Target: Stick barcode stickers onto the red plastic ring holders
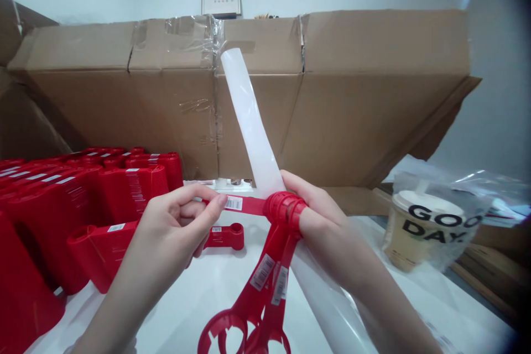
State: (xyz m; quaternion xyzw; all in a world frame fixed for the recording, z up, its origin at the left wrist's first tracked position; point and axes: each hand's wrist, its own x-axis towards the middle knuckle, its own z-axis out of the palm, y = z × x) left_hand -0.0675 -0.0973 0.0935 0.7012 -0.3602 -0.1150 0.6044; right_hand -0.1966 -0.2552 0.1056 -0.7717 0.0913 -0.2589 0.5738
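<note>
As I watch remotely, the left hand [178, 221] pinches the labelled end of a red strap [254, 206], which runs sideways to the bunched red rings [286, 211] at the right hand [321, 207] (nearer the white strip [249, 110]). Whether that hand's hidden fingers close firmly, I cannot tell.

The person's left hand [178, 221] pinches a labelled red strap [254, 206], while the right hand [317, 207] holds bunched red rings [286, 211] around a long white strip [249, 116]. More labelled straps [262, 272] extend below. Red bundles [136, 191] stand at left on a white table [178, 304], a bagged, lidded cup [423, 227] at right, cardboard [352, 116] behind.
</note>
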